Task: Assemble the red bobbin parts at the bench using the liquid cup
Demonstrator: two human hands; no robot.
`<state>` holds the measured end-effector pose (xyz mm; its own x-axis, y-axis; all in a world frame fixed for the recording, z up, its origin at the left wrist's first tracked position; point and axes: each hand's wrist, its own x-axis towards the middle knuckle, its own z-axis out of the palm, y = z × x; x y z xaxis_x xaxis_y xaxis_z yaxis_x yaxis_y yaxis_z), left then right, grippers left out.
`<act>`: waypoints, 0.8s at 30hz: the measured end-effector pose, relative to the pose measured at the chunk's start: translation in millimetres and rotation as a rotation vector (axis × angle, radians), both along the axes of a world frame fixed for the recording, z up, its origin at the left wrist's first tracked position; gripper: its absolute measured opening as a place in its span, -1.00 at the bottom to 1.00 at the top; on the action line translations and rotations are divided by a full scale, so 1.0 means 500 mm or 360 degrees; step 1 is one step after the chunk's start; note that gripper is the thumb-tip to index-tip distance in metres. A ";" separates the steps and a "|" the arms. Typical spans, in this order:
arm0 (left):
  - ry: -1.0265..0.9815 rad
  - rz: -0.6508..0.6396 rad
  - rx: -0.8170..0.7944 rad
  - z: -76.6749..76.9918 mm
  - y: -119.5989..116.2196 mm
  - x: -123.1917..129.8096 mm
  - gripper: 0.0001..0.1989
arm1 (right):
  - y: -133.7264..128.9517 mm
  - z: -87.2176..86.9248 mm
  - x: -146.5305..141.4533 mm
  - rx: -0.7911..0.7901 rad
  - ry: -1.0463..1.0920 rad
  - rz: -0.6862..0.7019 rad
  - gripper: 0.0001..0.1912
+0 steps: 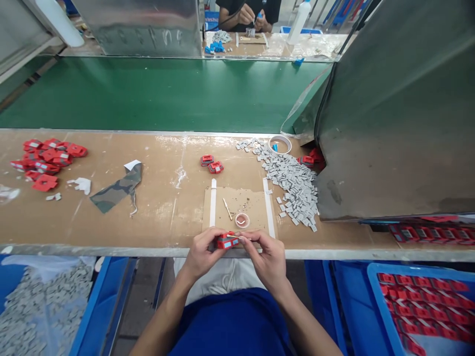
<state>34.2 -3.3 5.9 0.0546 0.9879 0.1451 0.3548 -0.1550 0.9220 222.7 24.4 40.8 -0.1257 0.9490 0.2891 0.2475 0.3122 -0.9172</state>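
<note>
My left hand [200, 253] grips a small red plastic part [225, 242] with grey sides and pale windows, just above the table's front edge. My right hand [267, 256] pinches a thin pale stick [233, 236], whose end lies over the top of the red part; whether it touches is hard to tell. Right behind my hands, a small round cup [242, 220] with pinkish contents stands on a cardboard sheet [256, 198] held by white tape strips. Another thin stick [227, 208], white at one end, lies left of the cup.
Two red parts [215, 167] sit behind the cardboard. Many grey tiles [293, 183] and a tape roll [279, 145] lie right; a red heap [48, 155] and camouflage cloth [118, 190] left. A metal housing [386, 118] bounds the right. Across the green belt [166, 94], a person works.
</note>
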 end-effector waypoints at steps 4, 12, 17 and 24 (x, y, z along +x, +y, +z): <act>-0.0013 -0.0027 0.0053 0.001 0.001 0.001 -0.84 | 0.002 0.002 0.003 0.0074 -0.0061 0.0007 -0.88; 0.0001 -0.0027 -0.0029 0.005 0.003 0.002 -0.82 | -0.004 0.002 0.006 -0.0031 -0.0018 0.0020 -0.85; -0.0039 -0.0031 -0.0048 0.009 0.004 0.000 -0.84 | 0.017 -0.002 0.032 -0.0022 -0.0016 -0.0193 -0.82; -0.0067 -0.0052 -0.0096 0.006 0.005 -0.006 -0.83 | 0.041 -0.048 0.021 0.0062 -0.0209 -0.0120 -0.87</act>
